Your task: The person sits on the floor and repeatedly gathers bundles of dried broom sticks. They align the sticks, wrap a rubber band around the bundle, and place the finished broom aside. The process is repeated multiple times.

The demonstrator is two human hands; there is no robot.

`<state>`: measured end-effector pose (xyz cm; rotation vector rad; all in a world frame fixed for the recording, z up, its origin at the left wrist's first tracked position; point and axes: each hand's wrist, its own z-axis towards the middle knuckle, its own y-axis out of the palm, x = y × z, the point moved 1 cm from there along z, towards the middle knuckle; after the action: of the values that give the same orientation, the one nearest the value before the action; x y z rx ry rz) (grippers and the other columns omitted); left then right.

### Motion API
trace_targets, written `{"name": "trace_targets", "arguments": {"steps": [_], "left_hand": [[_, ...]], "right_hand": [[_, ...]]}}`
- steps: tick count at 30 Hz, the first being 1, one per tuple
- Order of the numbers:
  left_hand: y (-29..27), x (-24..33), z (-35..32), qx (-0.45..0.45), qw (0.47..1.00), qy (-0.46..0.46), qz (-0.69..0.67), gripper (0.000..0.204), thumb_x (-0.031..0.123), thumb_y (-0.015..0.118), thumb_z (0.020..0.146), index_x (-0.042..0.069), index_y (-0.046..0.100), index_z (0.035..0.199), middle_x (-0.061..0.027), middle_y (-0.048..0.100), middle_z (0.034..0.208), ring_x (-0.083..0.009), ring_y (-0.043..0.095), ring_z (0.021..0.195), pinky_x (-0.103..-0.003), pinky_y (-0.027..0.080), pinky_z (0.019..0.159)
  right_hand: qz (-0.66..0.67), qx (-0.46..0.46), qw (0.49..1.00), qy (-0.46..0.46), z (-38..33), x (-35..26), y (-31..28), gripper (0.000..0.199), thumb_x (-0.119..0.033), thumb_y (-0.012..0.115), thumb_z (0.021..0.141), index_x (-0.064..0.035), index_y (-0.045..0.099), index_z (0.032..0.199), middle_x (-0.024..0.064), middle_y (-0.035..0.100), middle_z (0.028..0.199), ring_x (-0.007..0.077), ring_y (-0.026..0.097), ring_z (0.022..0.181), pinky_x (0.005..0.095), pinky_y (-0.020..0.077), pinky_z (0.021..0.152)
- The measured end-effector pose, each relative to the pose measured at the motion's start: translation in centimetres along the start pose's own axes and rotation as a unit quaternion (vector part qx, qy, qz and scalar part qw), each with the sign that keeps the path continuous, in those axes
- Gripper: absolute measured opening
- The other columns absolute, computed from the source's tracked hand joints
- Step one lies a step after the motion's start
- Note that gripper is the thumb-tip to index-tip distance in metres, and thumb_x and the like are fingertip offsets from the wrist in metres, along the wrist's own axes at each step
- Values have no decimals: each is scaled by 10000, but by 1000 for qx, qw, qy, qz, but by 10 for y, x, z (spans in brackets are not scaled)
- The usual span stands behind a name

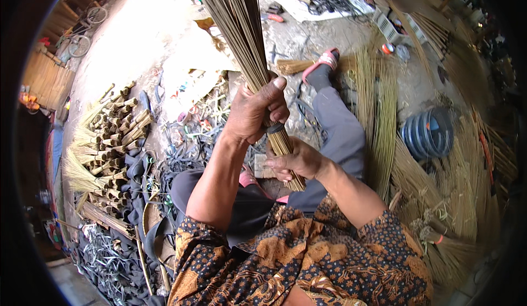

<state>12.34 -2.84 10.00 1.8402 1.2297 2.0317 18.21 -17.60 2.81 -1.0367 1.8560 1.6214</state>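
Note:
A long bundle of thin stiff sticks, a stick broom [237, 29], slants up and away in front of me, its far end cut off by the top of the view. My left hand [257, 108] is closed round its shaft just above a dark band [275, 128]. Lower down, my right hand [296, 160] wraps the bundle's butt below that band. The cut butt ends show under my right fingers, between my legs. A small pale block [263, 166] lies on the floor beneath my hands.
Several finished small bundles [110, 136] are piled at left, beside dark rubber strips [118, 262]. Long loose sticks [379, 108] lie right of my outstretched leg, near a blue ribbed container [425, 134]. A white crate [395, 29] stands far right; scraps litter the floor.

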Motion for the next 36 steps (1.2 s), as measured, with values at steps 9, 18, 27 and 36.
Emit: {"name": "trace_targets", "arguments": {"steps": [9,18,27,36], "left_hand": [[25,2,9,213,951,167,149,377,383,741,979,106,525,840,7,472,664,-118,489,556,-292,452,542],[38,-24,2,87,983,35,156,326,379,734,979,90,586,1002,24,453,679,-126,457,550,-315,443,555],[2,-58,5,199,922,80,323,311,317,708,1009,95,579,833,-4,529,656,-117,542,608,-289,448,575],[-114,-267,-24,242,893,24,378,336,311,727,984,16,585,908,-29,526,710,-142,471,658,-347,441,600]], "right_hand": [[-372,187,897,-149,-6,-8,-24,356,-335,801,908,-30,620,936,58,671,737,176,682,672,316,545,617],[-139,-38,989,-22,-26,12,-49,424,-398,762,955,-79,605,723,-17,571,538,114,557,455,268,448,467],[-387,209,893,-95,-63,14,-130,764,-585,621,984,16,504,1440,214,644,1329,295,663,1189,392,560,990],[-348,374,857,-66,-125,72,-165,390,-342,598,1049,-9,636,1248,142,743,1064,203,728,923,336,565,823]]}}
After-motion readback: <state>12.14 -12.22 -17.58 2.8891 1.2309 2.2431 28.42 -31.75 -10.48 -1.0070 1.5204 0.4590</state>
